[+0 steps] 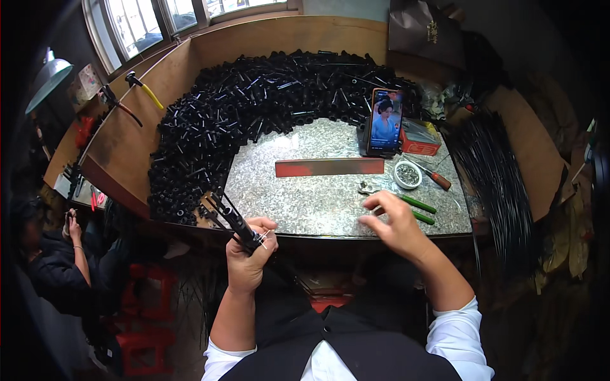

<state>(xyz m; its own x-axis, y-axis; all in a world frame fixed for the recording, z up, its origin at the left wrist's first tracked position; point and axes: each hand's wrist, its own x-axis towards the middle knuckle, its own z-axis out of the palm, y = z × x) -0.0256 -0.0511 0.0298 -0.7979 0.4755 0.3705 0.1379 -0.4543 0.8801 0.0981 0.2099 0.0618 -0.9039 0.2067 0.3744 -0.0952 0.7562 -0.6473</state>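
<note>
My left hand (pixel 251 257) is wrapped round a black rod assembly (pixel 234 219) at the front edge of the worktop. It has several thin black arms and a brownish end piece, and it leans up to the left. Thin silvery wire ends poke out by my left thumb. My right hand (pixel 399 227) is in the air above the front of the worktop, thumb and fingers apart, with nothing visible between them. Nearest to it lie green-handled pliers (pixel 416 206), partly covered by the hand. A small white bowl (pixel 407 174) of tiny metal pieces stands just beyond.
Small black tubular parts (pixel 279 89) are heaped round the back and left. A red-and-grey bar (pixel 330 167) lies mid-worktop. A propped phone (pixel 384 120), a red box (pixel 420 143), a screwdriver (pixel 438 180) and long black rods (pixel 495 171) are at right. Another person (pixel 67 267) sits at left.
</note>
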